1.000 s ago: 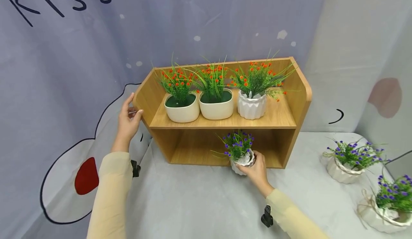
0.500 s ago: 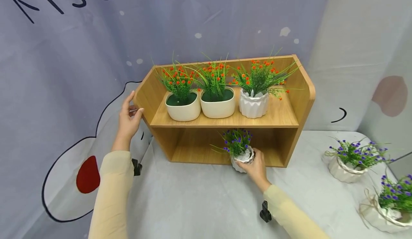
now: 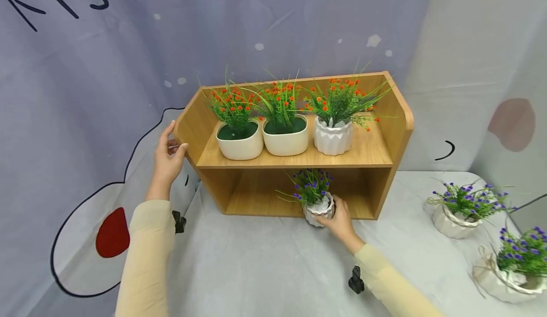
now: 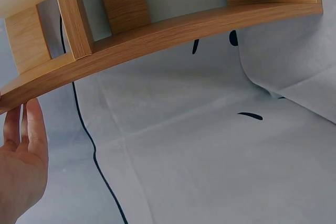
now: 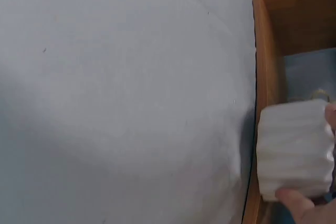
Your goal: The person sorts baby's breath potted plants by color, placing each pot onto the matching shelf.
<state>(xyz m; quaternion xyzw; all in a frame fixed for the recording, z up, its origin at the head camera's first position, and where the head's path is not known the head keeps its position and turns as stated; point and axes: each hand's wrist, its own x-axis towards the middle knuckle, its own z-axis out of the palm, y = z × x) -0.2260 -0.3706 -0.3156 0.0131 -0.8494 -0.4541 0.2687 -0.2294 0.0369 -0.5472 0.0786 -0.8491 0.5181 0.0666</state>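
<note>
My right hand grips a small white ribbed flowerpot by its right side, thumb in front. Purple flowers rise from the pot, which overlaps the front edge of the lower compartment of a wooden shelf. In the right wrist view the ribbed wall of the pot shows between thumb and finger, at the shelf's bottom board. At the shelf's left side, my left hand holds the side panel's edge with thumb and fingers. The left wrist view shows fingers against the wood.
Along the upper board stand two cream oval pots and a white ribbed pot, all with orange flowers. Two more white pots with purple flowers are on the cloth-covered table at right. A printed curtain hangs behind.
My right hand and the purple-flowered pot have moved slightly inward toward the lower compartment. The left hand stays at the side panel; the head view has shifted a little.
</note>
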